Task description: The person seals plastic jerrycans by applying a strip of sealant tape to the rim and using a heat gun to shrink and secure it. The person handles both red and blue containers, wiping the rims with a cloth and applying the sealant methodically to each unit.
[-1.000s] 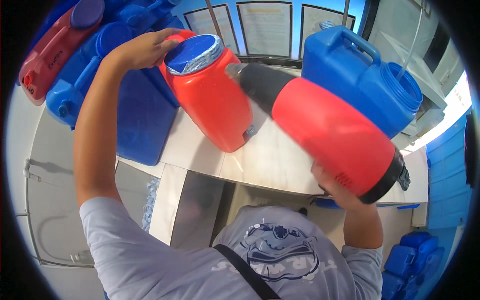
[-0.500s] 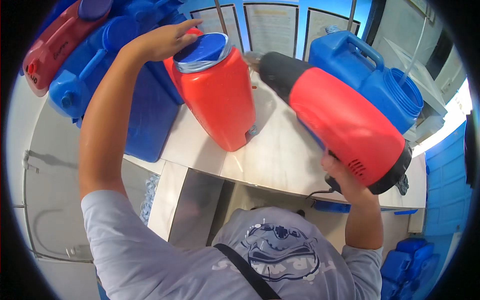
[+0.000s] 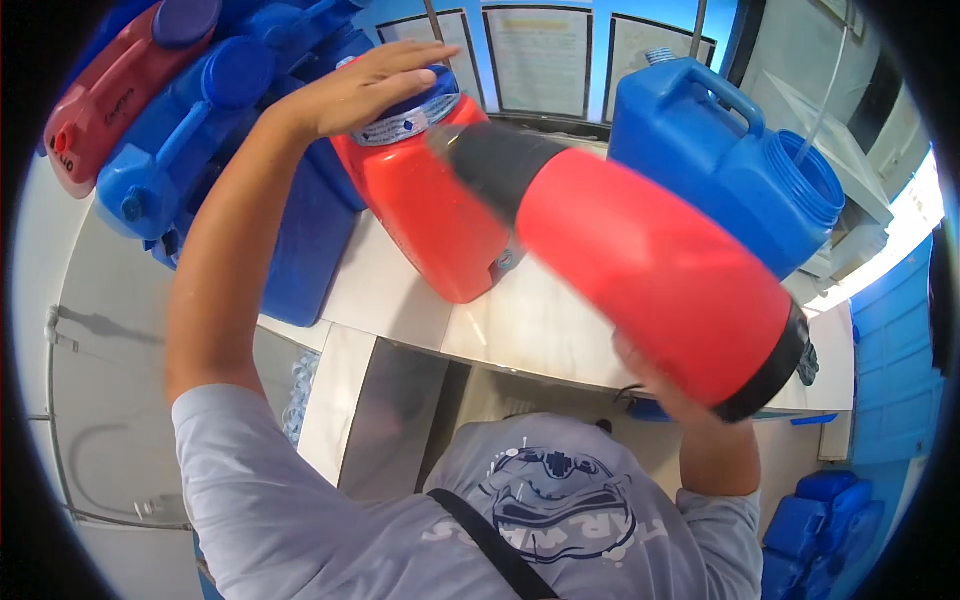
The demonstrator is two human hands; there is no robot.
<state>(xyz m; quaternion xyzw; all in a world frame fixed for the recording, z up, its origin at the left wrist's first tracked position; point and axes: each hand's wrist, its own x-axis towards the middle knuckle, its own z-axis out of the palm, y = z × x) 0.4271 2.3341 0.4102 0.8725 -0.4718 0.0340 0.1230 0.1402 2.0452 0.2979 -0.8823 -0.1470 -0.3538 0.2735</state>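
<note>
A red plastic jug (image 3: 430, 215) stands upright on the counter in front of me. Around its neck, below the blue cap (image 3: 438, 90), sits a clear printed plastic seal band (image 3: 405, 127). My left hand (image 3: 365, 90) lies over the cap with its fingers stretched out. In my right hand (image 3: 668, 385) is a red heat gun (image 3: 650, 265) with a black nozzle, held by its grip, which the body mostly hides. The nozzle, smeared by motion, points at the band from the right and overlaps the jug's upper side in view.
Several blue jugs (image 3: 310, 230) and a dull red one (image 3: 120, 90) crowd the left. At the right on the pale counter (image 3: 390, 300), a blue jug (image 3: 690, 150) stands uncapped with a thin tube at its mouth. More blue containers (image 3: 815, 530) sit low at the right.
The heat gun has swung left, its nozzle now close to the jug's neck. My left hand has slid right, farther over the cap. The seal band's print has turned into view.
</note>
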